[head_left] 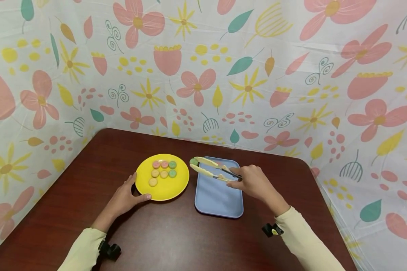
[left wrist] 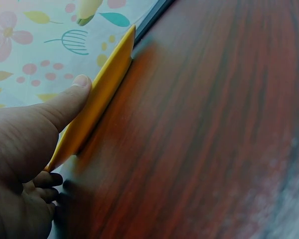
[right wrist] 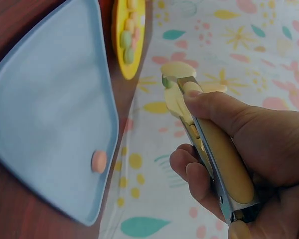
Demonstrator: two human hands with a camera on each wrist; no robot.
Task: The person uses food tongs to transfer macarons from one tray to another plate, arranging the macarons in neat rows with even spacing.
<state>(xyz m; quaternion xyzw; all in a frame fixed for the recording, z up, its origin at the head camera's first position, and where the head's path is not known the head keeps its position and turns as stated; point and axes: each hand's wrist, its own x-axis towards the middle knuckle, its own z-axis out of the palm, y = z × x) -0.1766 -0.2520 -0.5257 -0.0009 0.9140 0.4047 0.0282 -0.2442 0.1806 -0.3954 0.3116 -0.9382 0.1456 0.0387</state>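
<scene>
My right hand (head_left: 256,182) grips cream-and-metal tongs (head_left: 203,171) above the blue tray (head_left: 218,201). Between the tong tips is a small round green cookie (head_left: 193,161), out past the tray's left edge towards the yellow plate (head_left: 169,191). On that plate lie several small round cookies in pink, yellow and green. My left hand (head_left: 123,197) holds the plate at its near left side, thumb (left wrist: 79,89) along the rim and the other fingers round the left edge. In the right wrist view a pink cookie (right wrist: 98,162) lies near one edge of the tray.
Plate and tray sit side by side on a dark brown wooden table (head_left: 162,233), a narrow strip of wood between them. A white flowered cloth (head_left: 196,105) hangs behind the table and along both sides. Each wrist wears a small black camera (head_left: 110,250).
</scene>
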